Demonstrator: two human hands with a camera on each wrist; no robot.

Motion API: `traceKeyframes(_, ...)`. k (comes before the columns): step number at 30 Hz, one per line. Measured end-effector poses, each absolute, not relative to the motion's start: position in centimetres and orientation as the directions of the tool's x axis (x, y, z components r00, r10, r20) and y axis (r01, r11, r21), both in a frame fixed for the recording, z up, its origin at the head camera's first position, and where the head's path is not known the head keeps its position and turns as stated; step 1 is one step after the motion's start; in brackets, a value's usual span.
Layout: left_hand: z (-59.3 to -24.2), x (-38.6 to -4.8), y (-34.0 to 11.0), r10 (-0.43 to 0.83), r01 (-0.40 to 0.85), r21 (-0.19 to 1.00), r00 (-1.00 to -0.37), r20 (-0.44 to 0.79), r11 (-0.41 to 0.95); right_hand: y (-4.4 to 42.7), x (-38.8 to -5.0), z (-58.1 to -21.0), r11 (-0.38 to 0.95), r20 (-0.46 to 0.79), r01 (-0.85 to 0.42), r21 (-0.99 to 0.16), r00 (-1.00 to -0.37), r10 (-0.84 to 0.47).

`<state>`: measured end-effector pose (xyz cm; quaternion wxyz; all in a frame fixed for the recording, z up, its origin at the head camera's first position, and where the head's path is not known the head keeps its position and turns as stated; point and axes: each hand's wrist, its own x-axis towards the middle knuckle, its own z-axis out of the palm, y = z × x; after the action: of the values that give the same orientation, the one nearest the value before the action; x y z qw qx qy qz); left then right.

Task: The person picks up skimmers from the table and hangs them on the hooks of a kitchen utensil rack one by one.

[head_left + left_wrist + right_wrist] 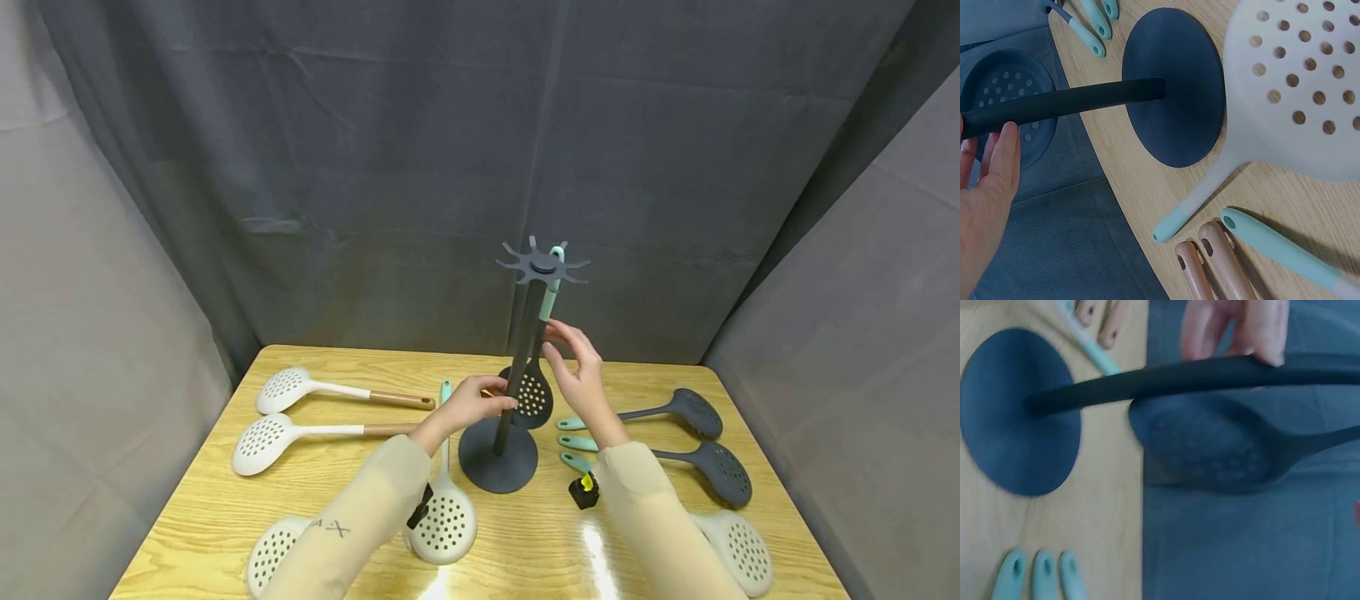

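Dark grey curtain (pixel 375 167) behind a glare-streaked wooden table (pixel 525 550), paler grey drapes (pixel 90 292) either side.

So the only lettering I could make out was on the cream-coloured, long fabric sleeve (pixel 369 510) on the person's left arm, in the head view. The dark marks (pixel 337 528) sat on the forearm: a pretty clear X, and left of it a smaller character that looked like an A, though it was too tiny to be sure tbh.
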<state>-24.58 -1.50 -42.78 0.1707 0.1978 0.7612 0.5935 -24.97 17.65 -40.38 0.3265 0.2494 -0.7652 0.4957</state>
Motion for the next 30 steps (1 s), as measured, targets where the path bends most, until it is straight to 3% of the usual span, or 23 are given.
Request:
traceKeyframes(3,-42.9,-24.6,-1.5,0.504,0.100,0.971,-0.863,-0.024,0.218,18.8,-26.0,-42.5,0.474,0.842,-0.758,-0.449,-0.536,-0.060)
traceKeyframes(6,-43.1,-24.7,-1.5,0.505,0.101,0.972,-0.863,-0.021,0.213,20.0,-26.4,-44.2,0.538,0.865,-0.749,-0.386,-0.497,-0.071)
traceKeyframes(17,-43.4,-24.8,-1.4,0.501,0.095,0.976,-0.865,-0.016,0.194,24.3,-25.6,-48.5,0.749,0.789,-0.610,-0.260,-0.581,-0.199)
traceKeyframes(27,-43.3,-24.8,-1.4,0.499,0.087,0.978,-0.866,-0.020,0.189,27.2,-23.7,-51.7,0.810,0.623,-0.536,-0.238,-0.724,-0.296)
traceKeyframes(30,-43.2,-24.8,-1.4,0.496,0.079,0.978,-0.868,-0.027,0.192,27.8,-23.4,-52.6,0.821,0.590,-0.527,-0.218,-0.742,-0.320)
